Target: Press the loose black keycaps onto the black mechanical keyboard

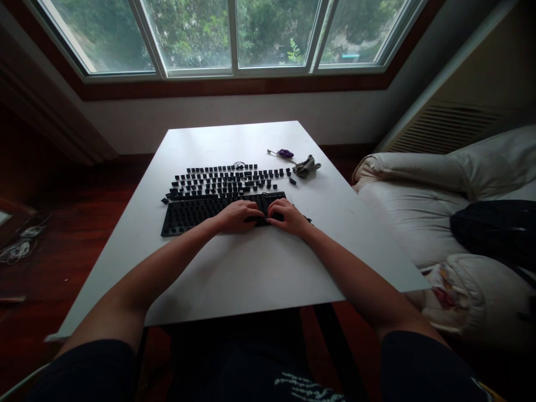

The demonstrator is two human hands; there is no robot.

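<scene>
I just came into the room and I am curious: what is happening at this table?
A person sits at the white table, both hands on a black keyboard with bare key sockets. The left hand and the right hand rest close together on its right part; what the fingers grip is hidden. The loose keycaps lie in rows just behind the keyboard. Farther back lie a purple item and a grey cloth.

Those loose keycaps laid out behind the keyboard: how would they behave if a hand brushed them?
The keycaps, in rows behind the keyboard, look small and separate, so they are probably light and easily scattered across the smooth white table. Their blocky shape suggests they would slide or tip rather than roll.
</scene>
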